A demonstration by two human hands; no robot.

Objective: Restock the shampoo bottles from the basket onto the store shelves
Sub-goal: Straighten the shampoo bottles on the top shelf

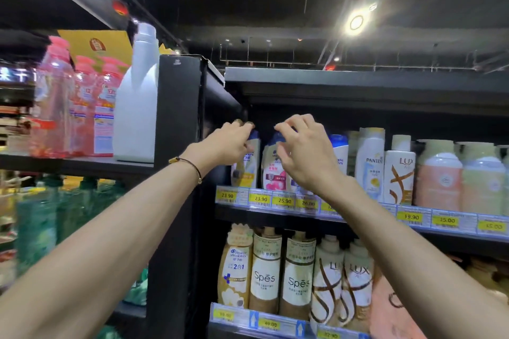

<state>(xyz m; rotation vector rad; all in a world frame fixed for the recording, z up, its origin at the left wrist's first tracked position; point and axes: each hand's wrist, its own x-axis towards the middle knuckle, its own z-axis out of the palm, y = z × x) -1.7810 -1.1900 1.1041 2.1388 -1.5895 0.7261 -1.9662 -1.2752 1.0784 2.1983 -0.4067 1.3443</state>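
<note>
Left hand [231, 144] fingers curled over shampoo bottle [245, 170] cap; right hand [305, 154] fingers half-curled, grip unclear. Likely rigid, slick: hold mid-body.

My left hand [229, 146] hides the cap of the leftmost shampoo bottle [246, 172]. My right hand [305, 157] covers part of the second shampoo bottle [271, 173], so I cannot tell whether either hand grips. The pink bottles [82, 107] and green bottles [41, 217] are blurred. The lowest price label [330, 335] is cut off by the bottom edge.
</note>
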